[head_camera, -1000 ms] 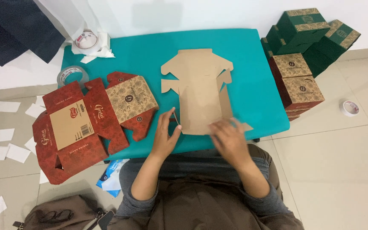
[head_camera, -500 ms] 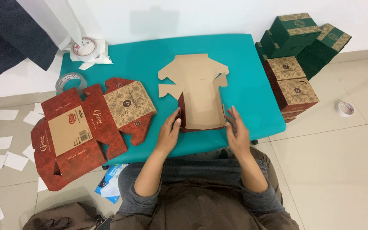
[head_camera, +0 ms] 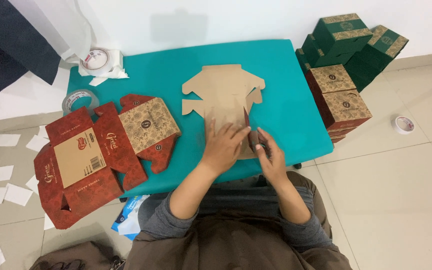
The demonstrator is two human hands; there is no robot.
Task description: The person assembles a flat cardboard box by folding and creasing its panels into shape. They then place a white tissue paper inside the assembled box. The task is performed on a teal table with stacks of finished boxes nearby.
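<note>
Here we see the flat brown cardboard blank (head_camera: 224, 97) lying plain side up near the middle of the teal table (head_camera: 176, 75), its near end under the person's hands. The left hand (head_camera: 222, 146) lies spread, palm down, pressing on the near part of the blank. The right hand (head_camera: 270, 156) is just beside it, its fingers pinched on the raised side flap (head_camera: 249, 131) of the blank, whose red printed face stands up on edge. To the left, a stack of red patterned blanks (head_camera: 93, 155) overhangs the table edge, with a roll of clear tape (head_camera: 79, 101) behind it. On the right, folded green boxes (head_camera: 348, 37) and red boxes (head_camera: 341, 100) are stacked on the floor.
</note>
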